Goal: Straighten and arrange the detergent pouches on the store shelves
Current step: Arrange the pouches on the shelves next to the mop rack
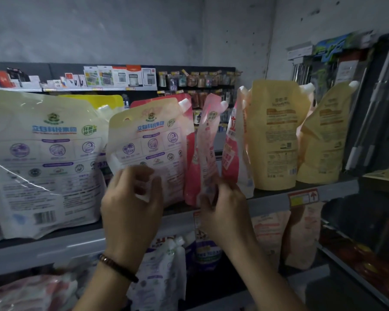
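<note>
The pale cream plastic detergent pouch with blue lettering and a white corner spout (pixel 148 140) stands on the top shelf, tilted a little, its back facing me. My left hand (pixel 130 205) grips it at the lower left corner, with my fingers curled over the front of the film there. Just to its right, a slim pink pouch with a white spout (pixel 208 135) stands edge-on to me. My right hand (pixel 225 207) pinches that pouch at its bottom edge, fingers bunched together; I cannot tell exactly where my thumb sits. A red pouch is squeezed between the two, touching both.

To the left stands a large white pouch with the same blue lettering (pixel 43 158), touching the cream one. On the right come a red-and-white pouch (pixel 233 140) and then two yellow pouches (pixel 276 135), all upright on the same grey metal shelf (pixel 54 245). A red price label (pixel 303 197) is fixed to the shelf's front edge.

A dark beaded bracelet (pixel 117 267) circles my left wrist. More spouted white pouches (pixel 162 272) crowd the shelf below. Boxed calculators (pixel 121 77) line a far shelf against the grey wall.
</note>
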A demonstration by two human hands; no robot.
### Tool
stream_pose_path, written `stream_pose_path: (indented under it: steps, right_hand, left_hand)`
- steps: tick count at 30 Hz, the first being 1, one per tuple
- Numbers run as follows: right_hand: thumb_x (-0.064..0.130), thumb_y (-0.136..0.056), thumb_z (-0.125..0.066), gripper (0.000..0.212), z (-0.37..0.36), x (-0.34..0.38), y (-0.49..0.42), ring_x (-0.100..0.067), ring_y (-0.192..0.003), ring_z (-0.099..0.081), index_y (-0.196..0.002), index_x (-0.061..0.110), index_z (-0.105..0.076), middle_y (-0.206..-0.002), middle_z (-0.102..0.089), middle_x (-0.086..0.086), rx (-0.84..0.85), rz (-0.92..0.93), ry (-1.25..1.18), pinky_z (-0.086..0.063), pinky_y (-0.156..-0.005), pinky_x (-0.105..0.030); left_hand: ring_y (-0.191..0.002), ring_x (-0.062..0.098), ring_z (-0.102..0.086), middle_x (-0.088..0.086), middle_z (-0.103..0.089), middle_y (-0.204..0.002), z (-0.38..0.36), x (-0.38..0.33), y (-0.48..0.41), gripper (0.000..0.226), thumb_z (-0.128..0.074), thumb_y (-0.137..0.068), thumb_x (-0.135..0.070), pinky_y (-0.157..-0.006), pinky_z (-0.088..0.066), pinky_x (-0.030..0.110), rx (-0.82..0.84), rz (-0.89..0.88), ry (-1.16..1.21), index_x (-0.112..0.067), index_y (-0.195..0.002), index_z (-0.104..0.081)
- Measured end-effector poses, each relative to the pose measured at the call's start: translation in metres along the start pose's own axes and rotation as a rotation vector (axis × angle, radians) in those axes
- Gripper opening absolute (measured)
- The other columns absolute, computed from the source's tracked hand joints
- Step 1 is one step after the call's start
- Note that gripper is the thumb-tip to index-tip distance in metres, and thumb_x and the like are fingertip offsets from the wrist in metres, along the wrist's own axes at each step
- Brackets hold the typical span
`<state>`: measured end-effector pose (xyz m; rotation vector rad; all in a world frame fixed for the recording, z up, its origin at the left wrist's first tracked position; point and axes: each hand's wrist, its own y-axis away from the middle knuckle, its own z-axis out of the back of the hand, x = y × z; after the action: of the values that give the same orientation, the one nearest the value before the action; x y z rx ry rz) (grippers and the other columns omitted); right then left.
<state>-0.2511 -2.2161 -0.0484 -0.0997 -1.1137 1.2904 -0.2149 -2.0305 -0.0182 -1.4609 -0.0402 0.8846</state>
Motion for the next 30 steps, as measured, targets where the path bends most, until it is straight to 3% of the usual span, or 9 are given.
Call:
stream_pose_path:
  steps: [4,6,9,13,16,19,22,26,30]
  right_hand:
    - [0.035,-0.094,-0.067,0.031,0.001,0.000,0.008,-0.016,-0.106,-0.062,-0.122,0.022,-0.065,-0.113,-0.063,0.002,-0.086,0.021,-0.052,-0.054,-0.090,-0.026]
    - [0.037,-0.094,-0.065,0.030,0.000,0.001,0.013,-0.014,-0.103,-0.062,-0.121,0.023,-0.065,-0.112,-0.063,0.004,-0.119,0.031,-0.076,-0.056,-0.086,-0.028]
    - [0.034,-0.095,-0.068,0.026,-0.001,-0.001,0.020,-0.012,-0.098,-0.062,-0.117,0.021,-0.065,-0.108,-0.063,0.004,-0.122,0.043,-0.072,-0.051,-0.081,-0.022]
    - [0.026,-0.095,-0.074,0.024,-0.002,-0.001,0.025,-0.010,-0.097,-0.062,-0.117,0.020,-0.068,-0.106,-0.066,0.004,-0.054,0.023,-0.060,-0.045,-0.080,-0.012]
    - [0.023,-0.094,-0.075,0.019,-0.004,0.007,0.026,-0.005,-0.093,-0.061,-0.112,0.020,-0.070,-0.103,-0.066,0.008,-0.028,0.033,-0.103,-0.040,-0.076,-0.002]
    - [0.023,-0.095,-0.074,0.014,-0.006,0.013,0.026,-0.004,-0.091,-0.061,-0.108,0.020,-0.070,-0.101,-0.065,0.008,-0.013,0.052,-0.120,-0.046,-0.075,-0.007]
    - [0.026,-0.096,-0.073,0.017,-0.009,0.016,0.027,-0.005,-0.093,-0.061,-0.112,0.020,-0.071,-0.103,-0.066,0.008,0.001,0.040,-0.117,-0.042,-0.075,-0.002]
    - [0.028,-0.096,-0.072,0.018,-0.014,0.018,0.028,-0.008,-0.096,-0.061,-0.113,0.021,-0.070,-0.107,-0.065,0.006,0.021,0.020,-0.127,-0.039,-0.076,-0.001]
    - [0.029,-0.096,-0.073,0.018,-0.014,0.021,0.029,-0.008,-0.095,-0.061,-0.112,0.022,-0.070,-0.106,-0.065,0.006,0.008,0.023,-0.129,-0.048,-0.080,-0.014]
  left_hand:
    - [-0.106,0.029,-0.058,0.006,-0.049,-0.123,0.001,0.014,0.004,0.049,-0.077,-0.090,-0.020,-0.087,-0.056,0.048,-0.124,0.189,0.094,-0.005,-0.127,-0.051]
    - [-0.121,0.026,-0.056,0.005,-0.043,-0.135,-0.002,0.021,0.006,0.061,-0.077,-0.091,-0.024,-0.096,-0.057,0.052,-0.093,0.215,0.181,-0.005,-0.137,-0.043]
    - [-0.133,0.020,-0.059,0.007,-0.051,-0.146,-0.006,0.028,0.003,0.071,-0.077,-0.088,-0.031,-0.108,-0.054,0.052,0.007,0.280,0.398,-0.015,-0.144,-0.037]
    - [-0.122,0.013,-0.068,-0.003,-0.069,-0.132,-0.010,0.041,-0.008,0.063,-0.075,-0.085,-0.043,-0.105,-0.056,0.054,0.081,0.412,0.415,-0.018,-0.138,-0.051]
    - [-0.114,0.017,-0.073,-0.006,-0.075,-0.124,-0.010,0.050,-0.016,0.055,-0.075,-0.086,-0.055,-0.099,-0.059,0.057,0.110,0.472,0.450,-0.027,-0.132,-0.062]
    - [-0.113,0.016,-0.074,-0.008,-0.077,-0.122,-0.008,0.048,-0.021,0.038,-0.075,-0.097,-0.041,-0.100,-0.059,0.053,0.120,0.482,0.497,-0.026,-0.131,-0.068]
    - [-0.114,0.012,-0.074,-0.006,-0.077,-0.123,-0.007,0.044,-0.022,0.032,-0.073,-0.100,-0.024,-0.100,-0.060,0.045,0.119,0.477,0.567,-0.021,-0.132,-0.070]
    - [-0.106,0.014,-0.076,-0.005,-0.080,-0.113,-0.006,0.047,-0.017,0.022,-0.073,-0.100,-0.029,-0.092,-0.063,0.045,0.077,0.454,0.537,-0.020,-0.121,-0.075]
    - [-0.077,0.011,-0.069,-0.007,-0.073,-0.082,-0.010,0.049,-0.018,0.015,-0.072,-0.101,-0.027,-0.069,-0.057,0.037,-0.052,0.415,0.509,-0.013,-0.095,-0.070]
